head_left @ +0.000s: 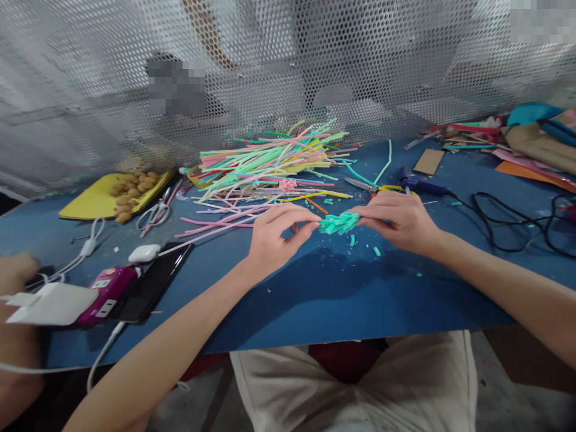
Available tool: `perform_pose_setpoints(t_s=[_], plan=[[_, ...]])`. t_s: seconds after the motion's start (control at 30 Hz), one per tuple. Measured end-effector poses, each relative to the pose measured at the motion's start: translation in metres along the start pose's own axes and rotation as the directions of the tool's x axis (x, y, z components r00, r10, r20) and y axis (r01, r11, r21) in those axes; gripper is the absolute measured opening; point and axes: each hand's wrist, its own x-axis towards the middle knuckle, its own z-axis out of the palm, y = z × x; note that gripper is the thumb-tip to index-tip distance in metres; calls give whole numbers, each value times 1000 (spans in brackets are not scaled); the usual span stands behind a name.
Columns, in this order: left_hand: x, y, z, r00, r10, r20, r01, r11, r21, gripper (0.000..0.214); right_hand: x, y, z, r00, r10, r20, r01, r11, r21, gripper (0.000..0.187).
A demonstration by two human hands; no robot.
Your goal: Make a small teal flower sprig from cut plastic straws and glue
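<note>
Both hands meet over the blue table on a small teal bundle of cut straw pieces. My left hand pinches its left end with fingertips and thumb. My right hand grips the right end, fingers curled round it. Just behind lies a big loose pile of coloured drinking straws, pink, green, yellow and blue. Tiny teal offcuts dot the table below the bundle.
Scissors and a blue glue gun with black cable lie at right. White-handled scissors, a yellow tray of nuts, a phone, pink device and chargers sit left. Another person's hand shows far left. Perforated screen behind.
</note>
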Motion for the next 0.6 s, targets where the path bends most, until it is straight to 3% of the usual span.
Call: perform_pose_setpoints(t_s=[0.6], plan=[[-1,1,2,1000,26,-7,-26,999,20,5,0,-2,-1,999,-40,-1,40,998,-47,22]])
